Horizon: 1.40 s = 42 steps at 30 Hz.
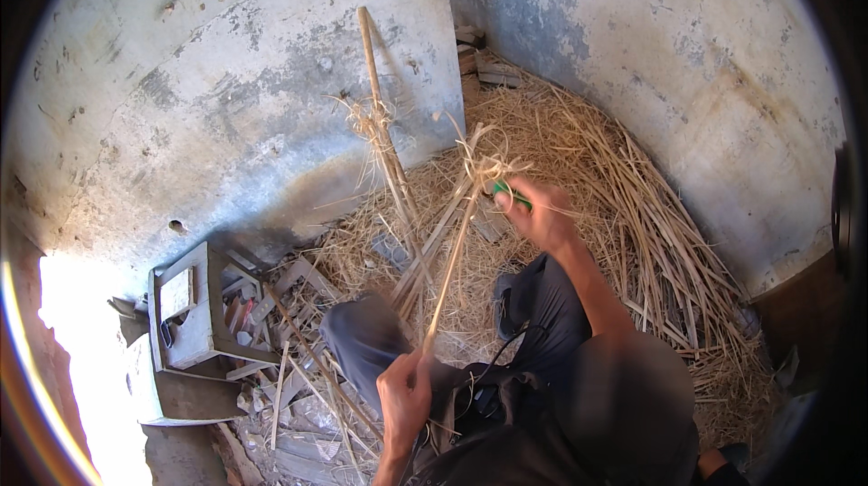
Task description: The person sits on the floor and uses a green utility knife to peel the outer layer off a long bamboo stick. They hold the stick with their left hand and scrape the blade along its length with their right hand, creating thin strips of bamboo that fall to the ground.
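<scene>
My left hand [404, 394] is closed around the lower end of a thin, pale wooden stick [449, 273], which slants up and away from my lap. At the stick's far end my right hand [550, 222] grips a tool with a green handle [513, 196]. The tool's working end is hidden among curled shavings [488, 165] bunched around the stick's tip. My bent knees are on either side of the stick. Beyond it, a thicker pole [369, 56] leans against the wall, with frayed strips hanging about its middle.
Loose straw-like shavings [551, 115] cover the floor ahead. Long split sticks [674, 255] lie heaped along the right wall. To the left, an overturned-looking wooden stool [212, 341] holds a pale flat block [177, 292] and a dark small object. Scrap wood [303, 283] lies beside it.
</scene>
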Each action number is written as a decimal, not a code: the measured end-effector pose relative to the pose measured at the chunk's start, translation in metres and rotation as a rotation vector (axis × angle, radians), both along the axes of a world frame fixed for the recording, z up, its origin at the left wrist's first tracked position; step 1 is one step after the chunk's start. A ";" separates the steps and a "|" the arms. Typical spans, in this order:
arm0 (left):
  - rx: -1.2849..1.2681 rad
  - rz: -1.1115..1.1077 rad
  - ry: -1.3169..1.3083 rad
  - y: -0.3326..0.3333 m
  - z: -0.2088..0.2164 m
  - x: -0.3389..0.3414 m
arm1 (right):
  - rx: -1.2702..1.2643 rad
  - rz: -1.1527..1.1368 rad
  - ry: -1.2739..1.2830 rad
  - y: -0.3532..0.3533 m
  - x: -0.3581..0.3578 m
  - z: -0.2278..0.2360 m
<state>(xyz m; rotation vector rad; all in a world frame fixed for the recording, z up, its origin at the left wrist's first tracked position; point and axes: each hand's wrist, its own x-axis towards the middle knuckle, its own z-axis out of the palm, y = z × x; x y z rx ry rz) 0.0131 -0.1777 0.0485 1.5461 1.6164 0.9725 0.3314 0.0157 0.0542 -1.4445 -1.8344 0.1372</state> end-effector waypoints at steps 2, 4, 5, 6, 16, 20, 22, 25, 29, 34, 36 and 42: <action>-0.015 0.009 -0.049 -0.006 -0.005 0.001 | 0.112 0.023 0.036 0.014 0.010 -0.006; -0.017 0.016 -0.072 -0.006 -0.007 0.001 | 0.167 0.054 -0.006 0.016 0.011 -0.014; -0.012 0.029 -0.067 -0.006 -0.007 0.000 | 0.098 0.049 -0.023 0.016 0.009 -0.015; -0.008 0.026 -0.069 -0.004 -0.007 0.000 | 0.120 0.046 0.068 0.017 0.012 -0.025; 0.072 0.087 -0.094 0.029 0.006 0.012 | 0.105 0.295 0.259 -0.060 -0.055 -0.043; 0.094 0.060 -0.119 0.035 0.014 0.018 | 0.171 0.426 0.208 -0.070 -0.071 -0.030; 0.106 0.042 -0.125 0.034 0.018 0.021 | 0.218 0.418 0.170 -0.070 -0.071 -0.030; 0.133 0.029 -0.122 0.034 0.022 0.026 | 0.253 0.443 0.190 -0.070 -0.072 -0.028; 0.157 0.027 -0.112 0.036 0.024 0.028 | 0.257 0.474 0.153 -0.072 -0.073 -0.028; 0.129 0.031 -0.164 0.037 0.024 0.029 | 0.270 0.496 0.130 -0.074 -0.072 -0.025; 0.115 0.030 -0.180 0.037 0.024 0.029 | 0.246 0.502 0.127 -0.075 -0.073 -0.024; 0.114 0.002 -0.112 0.033 0.023 0.025 | 0.301 0.438 0.090 -0.068 -0.064 -0.024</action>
